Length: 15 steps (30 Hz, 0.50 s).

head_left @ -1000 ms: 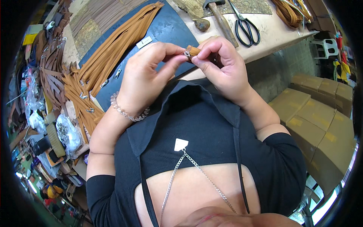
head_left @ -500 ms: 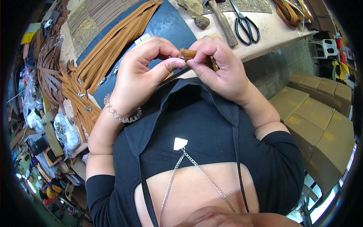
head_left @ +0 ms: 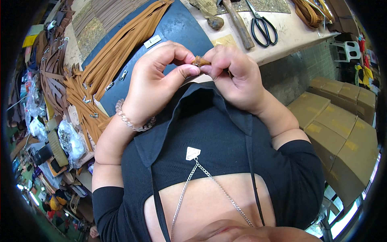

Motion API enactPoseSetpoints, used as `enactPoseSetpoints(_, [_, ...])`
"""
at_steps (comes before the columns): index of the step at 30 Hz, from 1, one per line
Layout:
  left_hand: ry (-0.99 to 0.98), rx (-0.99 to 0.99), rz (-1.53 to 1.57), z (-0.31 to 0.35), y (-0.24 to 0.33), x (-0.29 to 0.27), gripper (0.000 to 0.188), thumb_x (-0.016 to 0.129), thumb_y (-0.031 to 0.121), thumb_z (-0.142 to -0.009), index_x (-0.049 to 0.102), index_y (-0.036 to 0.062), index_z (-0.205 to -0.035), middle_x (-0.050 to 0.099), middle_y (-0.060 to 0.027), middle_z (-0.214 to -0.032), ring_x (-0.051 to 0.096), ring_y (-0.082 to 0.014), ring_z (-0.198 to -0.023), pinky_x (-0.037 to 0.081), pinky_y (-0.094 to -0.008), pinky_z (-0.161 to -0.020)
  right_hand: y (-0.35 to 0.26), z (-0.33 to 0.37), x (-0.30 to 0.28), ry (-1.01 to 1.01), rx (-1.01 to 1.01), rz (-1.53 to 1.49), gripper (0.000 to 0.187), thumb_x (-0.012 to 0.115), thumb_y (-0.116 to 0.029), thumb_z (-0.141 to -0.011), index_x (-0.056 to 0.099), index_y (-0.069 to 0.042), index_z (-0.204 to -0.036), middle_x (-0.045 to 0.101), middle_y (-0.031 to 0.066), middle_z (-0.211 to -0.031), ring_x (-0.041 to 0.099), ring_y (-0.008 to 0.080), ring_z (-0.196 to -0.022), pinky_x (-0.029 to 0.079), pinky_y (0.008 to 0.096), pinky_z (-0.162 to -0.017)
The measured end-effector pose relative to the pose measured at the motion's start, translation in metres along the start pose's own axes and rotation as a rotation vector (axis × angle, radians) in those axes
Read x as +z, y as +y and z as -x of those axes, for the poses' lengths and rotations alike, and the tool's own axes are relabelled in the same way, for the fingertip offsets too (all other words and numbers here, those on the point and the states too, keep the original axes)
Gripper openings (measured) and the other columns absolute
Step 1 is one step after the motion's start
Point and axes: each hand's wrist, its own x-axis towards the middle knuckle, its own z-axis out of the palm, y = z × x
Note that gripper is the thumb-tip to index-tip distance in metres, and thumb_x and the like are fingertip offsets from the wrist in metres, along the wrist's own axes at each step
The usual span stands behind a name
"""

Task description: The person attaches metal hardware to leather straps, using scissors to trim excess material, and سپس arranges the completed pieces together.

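Note:
In front of my chest, my left hand [head_left: 155, 78] and my right hand [head_left: 238, 76] meet fingertip to fingertip. Between them is the end of a brown zipper tape [head_left: 204, 62], bent and pinched by both. A small metal piece, perhaps a zipper slider, shows at its tip by my left thumb; most of it is hidden. The right fingers curl over the rest of the tape. Left of my hands, a long bundle of brown zipper tapes [head_left: 125, 50] lies across a blue mat [head_left: 188, 30]. Loose metal zipper sliders [head_left: 123, 76] rest beside it.
A small white block [head_left: 152, 41] is on the mat. Black-handled scissors [head_left: 264, 31], a wooden-handled hammer [head_left: 238, 26] and a dark stone [head_left: 215, 23] lie at the back. Brown straps [head_left: 52, 86] crowd the left side. Cardboard boxes [head_left: 340, 129] are stacked at the right.
My right hand has rolled inward and shifted slightly right, so less of the zipper tape shows and it looks more crumpled. My left hand moved slightly down, baring the white block.

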Motion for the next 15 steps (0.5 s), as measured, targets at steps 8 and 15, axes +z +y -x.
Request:
enactPoseSetpoints(8, [0.063, 0.132, -0.192, -0.003, 0.006, 0.004, 0.013, 0.076, 0.005, -0.08, 0.065, -0.0006, -0.085, 0.064, -0.0068, -0.083, 0.061, -0.0171, -0.078, 0.049, -0.0281, -0.072, -0.004, -0.005, 0.002, 0.017, -0.043, 0.131, 0.023, 0.054, 0.019, -0.067, 0.048, -0.002, -0.075, 0.053, 0.0119, -0.071, 0.059, 0.0287, -0.07, 0.047, 0.0345, -0.063])
enactPoseSetpoints(15, [0.129, 0.161, -0.166, -0.006, 0.005, 0.005, 0.017, 0.08, 0.007, -0.076, 0.066, 0.0002, -0.084, 0.065, -0.0075, -0.084, 0.063, -0.02, -0.077, 0.049, -0.029, -0.07, 0.006, -0.007, 0.004, 0.132, 0.197, -0.186, 0.022, 0.053, 0.019, -0.078, 0.051, -0.003, -0.084, 0.058, 0.0075, -0.082, 0.064, 0.016, -0.077, 0.052, 0.0269, -0.071])
